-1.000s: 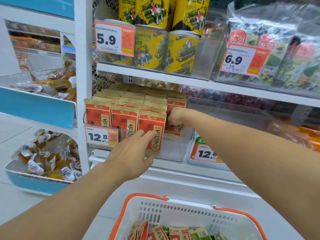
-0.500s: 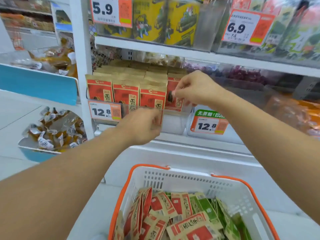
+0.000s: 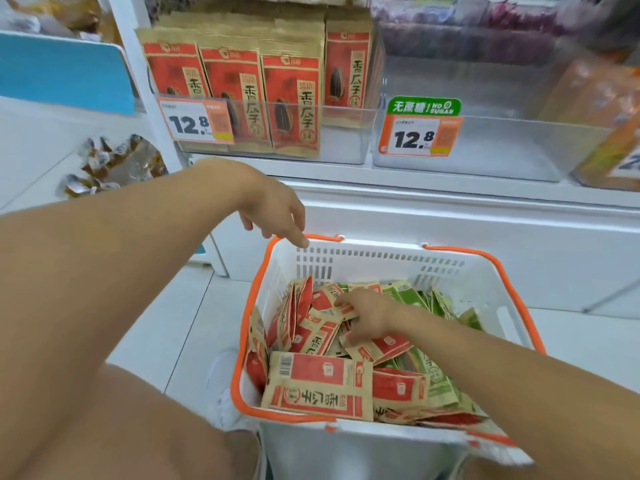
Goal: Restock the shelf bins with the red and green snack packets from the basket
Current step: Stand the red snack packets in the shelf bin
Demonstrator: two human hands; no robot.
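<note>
A white basket with an orange rim (image 3: pixel 502 268) stands on the floor below the shelf. It holds several red snack packets (image 3: pixel 318 382) on its left side and green snack packets (image 3: pixel 408 296) on its right. My right hand (image 3: pixel 370 317) reaches down into it, thumb and fingers curled round a red packet in the pile. My left hand (image 3: pixel 273 209) hangs over the basket's far left corner, fingers loose and holding nothing. On the shelf, the left clear bin (image 3: pixel 346 140) holds upright rows of red packets (image 3: pixel 294 98). The clear bin to its right (image 3: pixel 485 147) looks bare at the front.
Price tags reading 12.8 hang on both bins (image 3: pixel 195 121) (image 3: pixel 420 135). Orange packs (image 3: pixel 606 116) fill the bin at the far right. To the left is a blue-fronted bin (image 3: pixel 65 74), with wrapped sweets (image 3: pixel 114 164) below it. A white shoe (image 3: pixel 225 386) stands beside the basket.
Both hands have left the shelf bin and come down. The right hand has gone into the basket onto the red packets. The view has tilted down toward the basket.
</note>
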